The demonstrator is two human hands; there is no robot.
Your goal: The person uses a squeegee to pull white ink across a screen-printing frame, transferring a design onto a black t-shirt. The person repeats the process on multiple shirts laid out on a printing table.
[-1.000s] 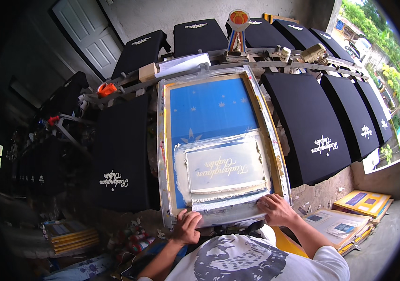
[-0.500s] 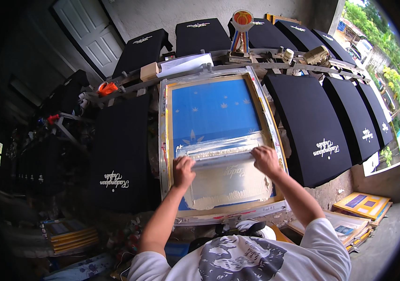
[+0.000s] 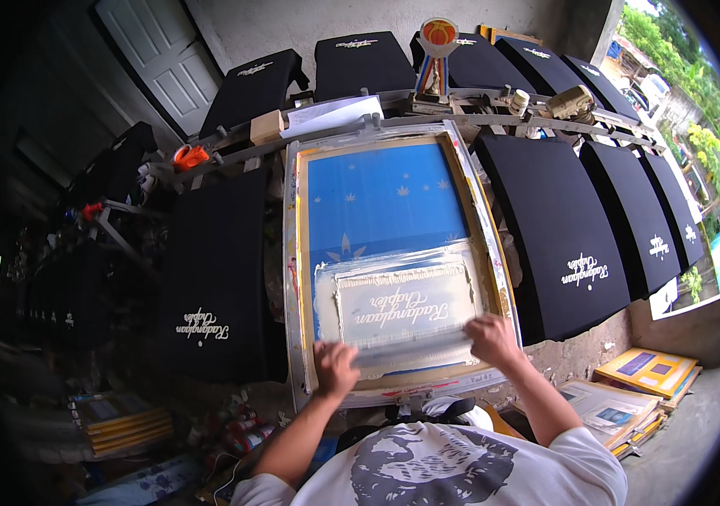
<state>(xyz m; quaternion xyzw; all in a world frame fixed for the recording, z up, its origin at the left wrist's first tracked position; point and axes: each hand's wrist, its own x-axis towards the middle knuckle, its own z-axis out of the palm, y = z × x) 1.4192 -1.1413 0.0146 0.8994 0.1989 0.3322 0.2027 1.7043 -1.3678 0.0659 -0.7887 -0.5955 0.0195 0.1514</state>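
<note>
Both hands grip a wide squeegee (image 3: 412, 347), blurred by motion, which lies across the lower part of a screen-printing frame (image 3: 294, 253). My left hand (image 3: 334, 368) is closed on its left end and my right hand (image 3: 491, 339) on its right end. Above the squeegee, the blue mesh (image 3: 385, 190) carries a rectangle of pale ink (image 3: 351, 291) with thick ridges along its edges. Script lettering shows through the ink in the middle. Small leaf shapes dot the mesh higher up. The squeegee's blade edge is too smeared to make out.
Black shirts on boards flank the frame, one shirt (image 3: 216, 270) at left, another (image 3: 550, 228) at right. A trophy (image 3: 436, 63), a wooden block (image 3: 267, 127) and white paper (image 3: 334, 117) stand behind. Stacked screens (image 3: 642, 373) lie low at right; an orange tape dispenser (image 3: 191, 157) is at left.
Both hands have drawn the squeegee down the screen toward me. Lettering that was mostly covered by the squeegee and ink now shows clearly above it.
</note>
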